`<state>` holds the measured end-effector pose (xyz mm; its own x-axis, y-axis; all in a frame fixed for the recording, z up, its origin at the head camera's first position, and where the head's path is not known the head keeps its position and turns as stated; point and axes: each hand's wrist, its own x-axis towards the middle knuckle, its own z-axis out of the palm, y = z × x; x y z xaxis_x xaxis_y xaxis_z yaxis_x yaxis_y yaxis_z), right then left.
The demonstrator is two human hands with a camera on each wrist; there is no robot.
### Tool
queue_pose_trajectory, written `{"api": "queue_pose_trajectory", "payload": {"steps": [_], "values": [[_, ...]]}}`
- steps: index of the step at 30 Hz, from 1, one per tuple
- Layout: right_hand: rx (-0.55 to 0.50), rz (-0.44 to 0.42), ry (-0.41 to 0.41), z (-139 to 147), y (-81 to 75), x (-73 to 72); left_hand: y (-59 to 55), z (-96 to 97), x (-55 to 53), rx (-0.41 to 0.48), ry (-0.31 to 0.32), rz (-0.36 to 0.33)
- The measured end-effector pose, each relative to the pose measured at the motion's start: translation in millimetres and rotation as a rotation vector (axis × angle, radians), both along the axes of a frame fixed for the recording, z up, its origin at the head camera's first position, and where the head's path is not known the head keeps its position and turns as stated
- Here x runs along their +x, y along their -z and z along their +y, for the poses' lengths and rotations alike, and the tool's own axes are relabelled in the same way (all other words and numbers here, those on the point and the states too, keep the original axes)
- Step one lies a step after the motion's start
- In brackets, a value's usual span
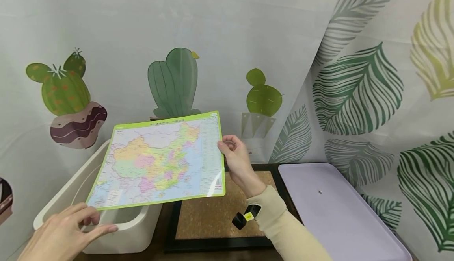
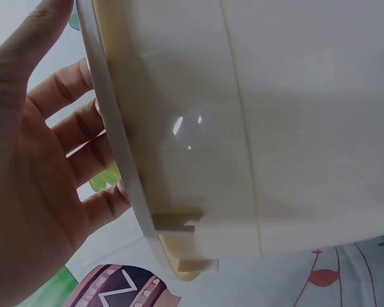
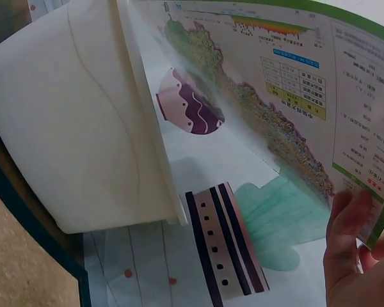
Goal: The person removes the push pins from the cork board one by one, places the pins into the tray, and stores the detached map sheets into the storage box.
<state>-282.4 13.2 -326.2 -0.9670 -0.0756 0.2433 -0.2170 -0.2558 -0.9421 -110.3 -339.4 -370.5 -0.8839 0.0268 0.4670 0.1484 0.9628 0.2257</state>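
A glossy map sheet (image 1: 156, 162) with a green border is held up at a tilt, above the white bin and a cork-topped board. My right hand (image 1: 235, 160) pinches its right edge between thumb and fingers. In the right wrist view, the sheet's other face (image 3: 294, 70) shows a terrain picture and tables, and the right hand (image 3: 361, 256) grips near one corner. By the sheet's lower left corner is my left hand (image 1: 67, 227), thumb and fingers apart, nothing pinched between them. The left wrist view has its fingers (image 2: 73, 121) beside the bin's rim, fingertips partly hidden.
The white bin (image 1: 122, 239) stands at left, partly covered by the sheet. A cork board (image 1: 213, 221) with a black frame lies in the middle. To the right lies a pale purple tray (image 1: 340, 210) with a tiny object on it. A patterned curtain (image 1: 227, 24) hangs behind.
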Motion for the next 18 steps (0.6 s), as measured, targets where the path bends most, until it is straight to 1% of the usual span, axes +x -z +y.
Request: {"api": "queue_pose_trajectory", "payload": {"steps": [3,5,12,15,18], "values": [[0.006,-0.002,-0.004,-6.5,0.0,-0.5,1.0,0.6,-0.5,-0.011,0.028,0.056],[0.014,-0.002,-0.012,-10.5,0.7,-1.5,1.0,0.7,-0.9,-0.013,0.038,0.077],[0.067,0.006,-0.059,-26.6,1.8,-3.3,1.0,1.2,-0.8,-0.008,0.022,0.041],[0.085,0.016,-0.061,-35.5,1.8,-2.5,1.1,1.1,-0.5,-0.012,0.036,0.056],[0.078,0.0,-0.055,-44.1,4.0,-1.1,0.6,1.7,-0.2,-0.009,0.045,0.066]]}}
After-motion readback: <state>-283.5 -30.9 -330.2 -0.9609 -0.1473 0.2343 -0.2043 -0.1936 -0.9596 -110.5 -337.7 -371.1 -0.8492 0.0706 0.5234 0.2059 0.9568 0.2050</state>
